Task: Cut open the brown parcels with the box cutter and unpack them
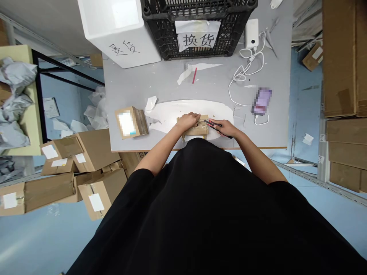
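Near the front of the table (120, 84), a small cardboard box (200, 131)

On a white patch of the tabletop, just in front of the person's black shirt (200, 206), the box sits with the left hand (188, 121) on top of it. That hand's fingers are bent over the upper face; whether they grip an edge or merely press cannot be told. The right hand's (228, 128) fingers are wrapped round a black-and-red utility knife (215, 124), its tip at the box's upper face.

Judging by its small size, the box should be light, and stiff enough to bear a palm, though its walls may dent if squeezed. Glossy stretches that look like tape could make it slightly slippery; the left end, away from the blade, seems the safest hold. How fragile its contents are cannot be told.

Across the table stands a black plastic crate (241, 38) with a paper sign (197, 36); its contents cannot be made out. Just left of it, a white bin (134, 57) with black lettering shows pale inner walls. Toward the table's left edge is a closed parcel (141, 122). Lower down, brown cartons (94, 151) are piled, their insides hidden, and plastic-wrapped packages (17, 72) lie on a pale yellow shelf (31, 130).
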Demonstrator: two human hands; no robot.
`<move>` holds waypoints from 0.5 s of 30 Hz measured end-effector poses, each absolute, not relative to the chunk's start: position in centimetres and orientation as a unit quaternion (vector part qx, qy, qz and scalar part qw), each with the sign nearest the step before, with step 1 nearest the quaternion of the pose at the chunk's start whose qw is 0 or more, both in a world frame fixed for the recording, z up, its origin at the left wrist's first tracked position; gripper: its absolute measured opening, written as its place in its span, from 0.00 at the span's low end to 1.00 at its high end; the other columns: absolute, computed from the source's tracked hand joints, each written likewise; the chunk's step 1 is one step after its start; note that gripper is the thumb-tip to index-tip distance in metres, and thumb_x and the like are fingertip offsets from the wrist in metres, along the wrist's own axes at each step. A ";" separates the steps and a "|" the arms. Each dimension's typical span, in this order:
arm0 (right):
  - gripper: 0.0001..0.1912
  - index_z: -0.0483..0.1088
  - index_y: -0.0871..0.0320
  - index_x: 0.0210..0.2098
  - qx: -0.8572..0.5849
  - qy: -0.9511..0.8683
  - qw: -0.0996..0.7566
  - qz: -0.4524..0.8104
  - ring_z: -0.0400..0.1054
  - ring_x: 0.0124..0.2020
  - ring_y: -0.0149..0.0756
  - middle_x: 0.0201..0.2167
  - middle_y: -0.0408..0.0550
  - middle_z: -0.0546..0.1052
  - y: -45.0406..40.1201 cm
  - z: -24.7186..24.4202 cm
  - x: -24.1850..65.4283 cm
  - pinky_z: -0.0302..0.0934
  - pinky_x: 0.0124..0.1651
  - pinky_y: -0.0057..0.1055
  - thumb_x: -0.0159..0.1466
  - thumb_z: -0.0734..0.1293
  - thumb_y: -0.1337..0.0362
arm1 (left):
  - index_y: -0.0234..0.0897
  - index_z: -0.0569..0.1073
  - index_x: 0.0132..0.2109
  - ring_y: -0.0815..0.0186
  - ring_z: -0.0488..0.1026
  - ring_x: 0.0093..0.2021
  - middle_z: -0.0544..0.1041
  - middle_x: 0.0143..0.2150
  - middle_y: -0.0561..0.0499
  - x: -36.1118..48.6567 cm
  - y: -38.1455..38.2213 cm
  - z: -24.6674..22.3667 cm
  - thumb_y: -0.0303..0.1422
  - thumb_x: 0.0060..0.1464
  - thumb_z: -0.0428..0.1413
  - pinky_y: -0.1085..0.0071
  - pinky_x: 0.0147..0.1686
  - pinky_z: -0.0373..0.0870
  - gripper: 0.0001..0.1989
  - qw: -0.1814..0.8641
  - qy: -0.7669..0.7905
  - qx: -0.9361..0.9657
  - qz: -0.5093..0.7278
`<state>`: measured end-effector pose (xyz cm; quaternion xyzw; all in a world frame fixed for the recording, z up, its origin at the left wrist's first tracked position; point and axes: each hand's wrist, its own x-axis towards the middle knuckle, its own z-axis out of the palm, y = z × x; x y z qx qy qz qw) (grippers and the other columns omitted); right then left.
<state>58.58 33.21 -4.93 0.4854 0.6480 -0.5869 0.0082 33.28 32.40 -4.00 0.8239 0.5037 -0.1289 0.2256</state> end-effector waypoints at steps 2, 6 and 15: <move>0.28 0.63 0.52 0.68 0.479 0.659 0.023 -0.579 0.60 0.16 0.27 0.13 0.35 0.67 33.5 -4.6 59.0 0.60 0.28 0.25 0.69 0.63 0.62 | 0.34 0.68 0.60 0.54 0.71 0.54 0.76 0.54 0.39 33.3 32.5 -3.8 0.28 0.63 0.50 0.63 0.43 0.70 0.20 0.227 0.504 0.823 -0.134; 0.28 0.63 0.52 0.68 0.466 0.664 0.057 -0.582 0.60 0.16 0.28 0.13 0.35 0.67 34.0 -4.0 59.6 0.60 0.28 0.26 0.69 0.64 0.61 | 0.32 0.67 0.62 0.55 0.71 0.54 0.76 0.55 0.39 33.6 32.6 -3.4 0.28 0.62 0.49 0.65 0.43 0.69 0.21 0.225 0.495 0.825 -0.154; 0.27 0.63 0.50 0.68 0.459 0.670 0.098 -0.575 0.60 0.16 0.27 0.14 0.35 0.67 34.4 -3.1 60.1 0.60 0.28 0.26 0.69 0.63 0.62 | 0.34 0.66 0.63 0.55 0.70 0.56 0.75 0.55 0.39 34.1 32.3 -3.6 0.28 0.63 0.49 0.65 0.42 0.69 0.22 0.230 0.504 0.818 -0.155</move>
